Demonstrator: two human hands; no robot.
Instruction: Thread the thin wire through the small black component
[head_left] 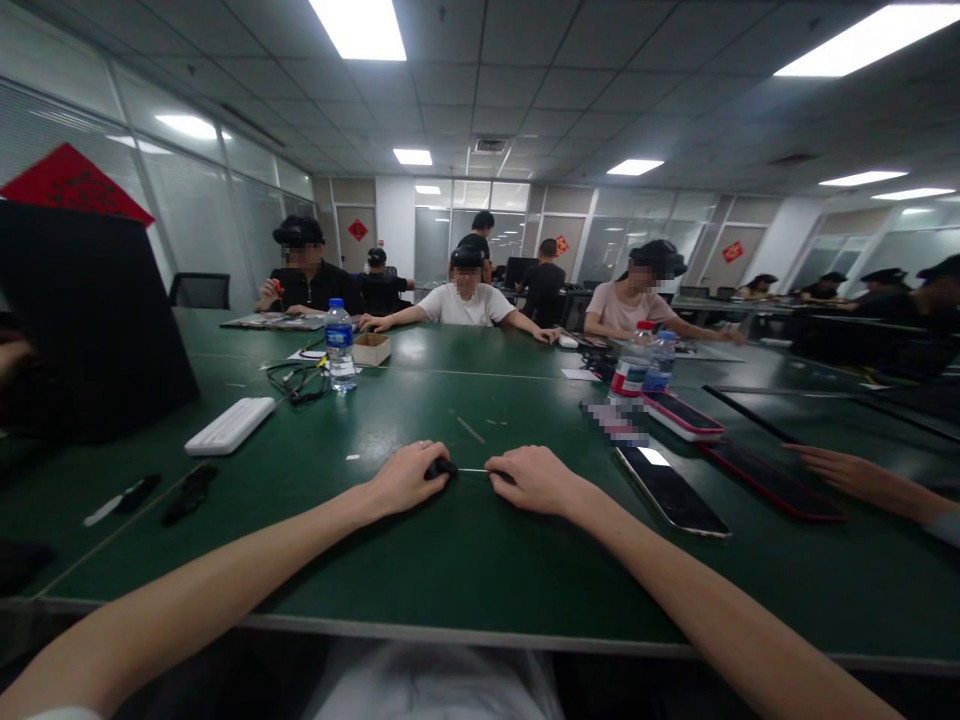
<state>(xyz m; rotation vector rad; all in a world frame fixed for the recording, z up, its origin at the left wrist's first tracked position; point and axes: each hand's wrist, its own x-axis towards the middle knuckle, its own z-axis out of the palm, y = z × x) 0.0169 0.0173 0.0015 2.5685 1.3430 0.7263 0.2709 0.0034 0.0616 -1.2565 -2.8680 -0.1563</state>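
Both my hands rest on the green table [465, 560] in front of me. My left hand [409, 477] is closed round a small black object [442, 467], perhaps a handle. A thin light rod [472, 470] runs from it to my right hand [532, 478], whose fingers are curled over the rod's other end. What lies under the right hand is hidden.
A black phone [671, 490] lies just right of my right hand, with a red-cased phone [684, 415] and two bottles [634, 370] behind it. Another person's hand [840, 470] reaches in at right. A white case [230, 425], a water bottle [340, 345], cables and a small box lie left. Several people sit across the table.
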